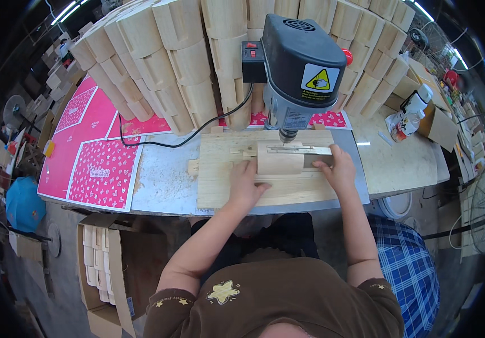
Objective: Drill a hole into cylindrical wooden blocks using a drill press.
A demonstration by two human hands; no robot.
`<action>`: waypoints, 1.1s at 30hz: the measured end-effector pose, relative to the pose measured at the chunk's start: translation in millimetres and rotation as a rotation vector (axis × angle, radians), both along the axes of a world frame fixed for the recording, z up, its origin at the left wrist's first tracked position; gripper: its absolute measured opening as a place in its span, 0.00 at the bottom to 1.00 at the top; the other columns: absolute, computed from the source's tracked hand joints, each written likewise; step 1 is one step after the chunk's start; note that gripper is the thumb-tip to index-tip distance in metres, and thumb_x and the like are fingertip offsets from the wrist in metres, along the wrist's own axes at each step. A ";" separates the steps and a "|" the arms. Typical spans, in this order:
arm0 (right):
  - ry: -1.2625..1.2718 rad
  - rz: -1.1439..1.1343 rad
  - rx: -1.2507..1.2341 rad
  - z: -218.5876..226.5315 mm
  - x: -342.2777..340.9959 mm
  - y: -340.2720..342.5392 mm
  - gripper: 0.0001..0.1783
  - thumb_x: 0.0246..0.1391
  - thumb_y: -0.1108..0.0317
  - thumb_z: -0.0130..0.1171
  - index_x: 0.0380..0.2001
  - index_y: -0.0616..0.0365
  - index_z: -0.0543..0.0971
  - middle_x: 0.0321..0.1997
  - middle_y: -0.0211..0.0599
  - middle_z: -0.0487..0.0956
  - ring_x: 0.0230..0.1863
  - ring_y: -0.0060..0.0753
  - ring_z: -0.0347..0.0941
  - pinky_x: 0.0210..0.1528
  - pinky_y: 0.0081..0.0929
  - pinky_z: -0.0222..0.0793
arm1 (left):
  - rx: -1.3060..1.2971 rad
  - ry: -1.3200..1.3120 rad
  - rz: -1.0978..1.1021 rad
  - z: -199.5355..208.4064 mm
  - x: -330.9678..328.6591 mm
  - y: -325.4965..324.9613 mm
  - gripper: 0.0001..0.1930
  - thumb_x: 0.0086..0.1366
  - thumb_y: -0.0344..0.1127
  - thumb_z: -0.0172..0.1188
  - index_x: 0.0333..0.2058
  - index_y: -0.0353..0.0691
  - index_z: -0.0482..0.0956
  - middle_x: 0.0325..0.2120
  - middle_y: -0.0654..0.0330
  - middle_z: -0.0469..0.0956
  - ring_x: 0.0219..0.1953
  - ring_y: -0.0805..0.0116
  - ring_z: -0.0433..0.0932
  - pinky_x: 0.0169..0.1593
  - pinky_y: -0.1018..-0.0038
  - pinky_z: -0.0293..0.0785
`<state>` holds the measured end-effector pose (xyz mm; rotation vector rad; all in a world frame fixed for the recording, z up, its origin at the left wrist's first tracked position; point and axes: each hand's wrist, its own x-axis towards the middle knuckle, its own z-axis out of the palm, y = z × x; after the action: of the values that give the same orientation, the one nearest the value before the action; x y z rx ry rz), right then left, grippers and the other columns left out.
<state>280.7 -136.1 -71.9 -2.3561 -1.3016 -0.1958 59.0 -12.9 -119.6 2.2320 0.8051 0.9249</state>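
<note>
A pale wooden block (279,163) with a smooth rounded face lies on a wooden board (214,191), beneath the chuck (287,135) of a bench drill press (301,62). Along its far edge runs a slim metal strip (310,150) with a slot. My left hand (244,186) is at the block's left side, fingers against it and thumb by its near edge. On the right, my right hand (339,170) grips the strip's end, with fingers at the far side and thumb at the near side. A dark grey flat area shows between that thumb and the block; its kind is unclear.
Tall stacks of wooden blocks (186,67) stand behind the drill. Its black cable (180,145) curves across the table at left. Bottles (411,115) and a cardboard box (439,127) are at right. A carton (115,265) of wooden pieces sits below, left; a plaid-covered thing (408,265) below, right.
</note>
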 end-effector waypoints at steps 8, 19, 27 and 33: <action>0.145 0.235 0.285 -14.4 -1.1 16.9 0.30 0.38 0.63 0.69 0.46 0.57 0.69 0.35 0.46 0.73 0.33 0.42 0.71 0.36 0.35 0.67 | 0.121 0.102 0.032 -7.2 -21.3 24.5 0.30 0.40 0.39 0.69 0.45 0.41 0.74 0.30 0.61 0.73 0.41 0.59 0.68 0.49 0.62 0.56; 0.382 0.424 0.712 187.9 26.6 78.0 0.19 0.57 0.56 0.50 0.45 0.57 0.74 0.33 0.33 0.76 0.30 0.27 0.71 0.35 0.24 0.66 | 0.214 0.120 0.084 -8.1 -22.1 26.2 0.26 0.40 0.41 0.69 0.42 0.44 0.77 0.27 0.64 0.72 0.35 0.64 0.69 0.44 0.66 0.57; -0.152 0.100 0.524 185.4 -13.4 59.7 0.16 0.56 0.57 0.48 0.24 0.58 0.73 0.21 0.44 0.73 0.26 0.49 0.70 0.29 0.34 0.65 | 0.225 0.111 0.042 -10.0 -22.3 27.9 0.24 0.42 0.40 0.68 0.42 0.45 0.77 0.27 0.64 0.72 0.34 0.63 0.70 0.42 0.66 0.60; -0.125 0.200 0.577 133.6 -46.5 10.7 0.10 0.53 0.67 0.53 0.22 0.61 0.74 0.16 0.44 0.70 0.18 0.43 0.67 0.21 0.31 0.60 | 0.198 0.102 0.042 -11.8 -24.4 29.3 0.23 0.42 0.39 0.68 0.41 0.45 0.77 0.26 0.64 0.71 0.33 0.63 0.71 0.42 0.67 0.60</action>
<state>234.2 -125.4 61.8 -1.7419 -1.3111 -0.5777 34.6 16.4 -131.3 2.4586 0.8417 0.9526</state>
